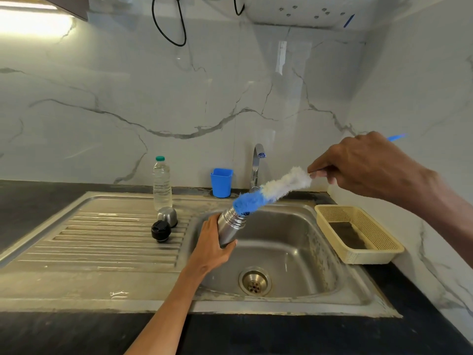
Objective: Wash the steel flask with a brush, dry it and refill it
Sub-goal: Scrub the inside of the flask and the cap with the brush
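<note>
The steel flask (230,228) is gripped tilted over the sink (294,254) by the left hand (212,248), while the brush (271,192), its blue tip at the flask's mouth, is pinched by the right hand (363,167).

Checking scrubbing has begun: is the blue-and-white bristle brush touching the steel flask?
Touching: head view shows the brush's blue tip entering the flask's mouth.

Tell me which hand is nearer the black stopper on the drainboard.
Left. The left hand grips the flask just right of the stopper; the right hand holds the brush far right.
</note>
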